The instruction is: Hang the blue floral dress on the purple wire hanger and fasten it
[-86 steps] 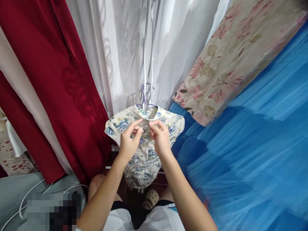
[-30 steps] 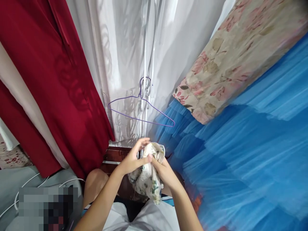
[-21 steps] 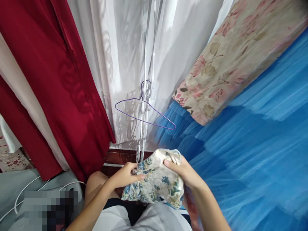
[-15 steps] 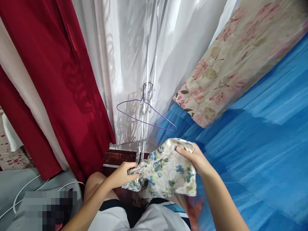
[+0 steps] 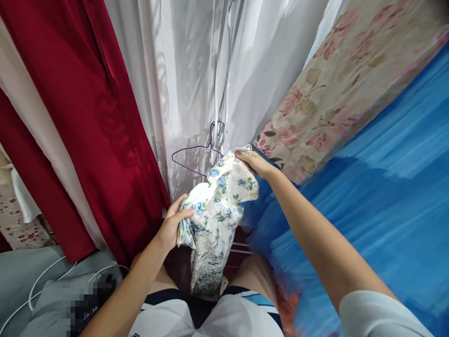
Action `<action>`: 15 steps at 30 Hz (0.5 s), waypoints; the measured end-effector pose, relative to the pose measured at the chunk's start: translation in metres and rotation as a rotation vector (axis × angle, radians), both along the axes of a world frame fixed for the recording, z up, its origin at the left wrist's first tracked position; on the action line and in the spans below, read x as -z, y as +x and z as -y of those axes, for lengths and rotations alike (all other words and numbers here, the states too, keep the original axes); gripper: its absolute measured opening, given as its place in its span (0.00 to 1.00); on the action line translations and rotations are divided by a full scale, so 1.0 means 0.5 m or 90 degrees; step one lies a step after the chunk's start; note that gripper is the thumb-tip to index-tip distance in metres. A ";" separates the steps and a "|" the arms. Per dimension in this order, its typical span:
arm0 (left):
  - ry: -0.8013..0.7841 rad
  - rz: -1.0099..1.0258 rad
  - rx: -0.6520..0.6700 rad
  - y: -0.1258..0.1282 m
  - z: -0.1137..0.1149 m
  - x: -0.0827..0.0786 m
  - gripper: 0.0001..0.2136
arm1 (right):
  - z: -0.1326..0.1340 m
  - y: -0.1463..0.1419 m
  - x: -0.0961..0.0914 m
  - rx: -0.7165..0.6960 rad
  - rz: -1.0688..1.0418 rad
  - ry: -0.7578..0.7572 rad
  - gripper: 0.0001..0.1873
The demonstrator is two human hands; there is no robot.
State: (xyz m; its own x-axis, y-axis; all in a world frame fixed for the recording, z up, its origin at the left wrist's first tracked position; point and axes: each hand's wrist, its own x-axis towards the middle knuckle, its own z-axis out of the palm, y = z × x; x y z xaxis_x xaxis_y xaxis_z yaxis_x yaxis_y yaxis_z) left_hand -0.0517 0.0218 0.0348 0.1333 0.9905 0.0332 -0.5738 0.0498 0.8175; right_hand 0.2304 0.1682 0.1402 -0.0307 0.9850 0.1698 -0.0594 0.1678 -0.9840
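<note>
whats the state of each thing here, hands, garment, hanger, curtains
floral garment: bunched, held up by both hands, lower part hanging loose
hanger: hooked on the white straps, left side bare, right side hidden behind the garment
left hand: closed on the garment's lower left edge
right hand: closed on the garment's top edge, beside the hanger
red curtain: hanging in folds
white curtain: hanging in folds

Both hands closed in a grip, the right held higher than the left.
The left hand (image 5: 172, 225) sits low and close to the body, fingers curled shut with the thumb pressed forward, its bare forearm rising from the lower left. The right hand (image 5: 255, 163) reaches up and forward on a nearly straight bare arm, fingers pinched closed, knuckles uppermost.
</note>
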 end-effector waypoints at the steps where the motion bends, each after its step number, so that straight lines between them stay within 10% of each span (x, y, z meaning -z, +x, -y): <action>1: 0.012 0.007 0.002 -0.008 -0.003 -0.009 0.21 | -0.004 -0.012 0.001 -0.006 0.002 -0.003 0.09; 9: 0.181 -0.209 -0.052 -0.117 -0.032 0.018 0.12 | 0.040 -0.042 0.017 -0.104 -0.012 -0.048 0.09; 15: 0.209 -0.470 0.133 -0.190 -0.079 0.079 0.15 | 0.060 -0.024 0.004 -0.141 -0.009 -0.127 0.08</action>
State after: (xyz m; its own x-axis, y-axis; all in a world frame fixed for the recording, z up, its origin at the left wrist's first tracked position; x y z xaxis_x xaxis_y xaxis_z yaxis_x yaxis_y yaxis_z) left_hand -0.1465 0.0616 -0.0045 0.4138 0.8982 0.1482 0.1093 -0.2107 0.9714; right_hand 0.2181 0.1380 0.1383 -0.2473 0.9686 -0.0241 -0.0865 -0.0469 -0.9951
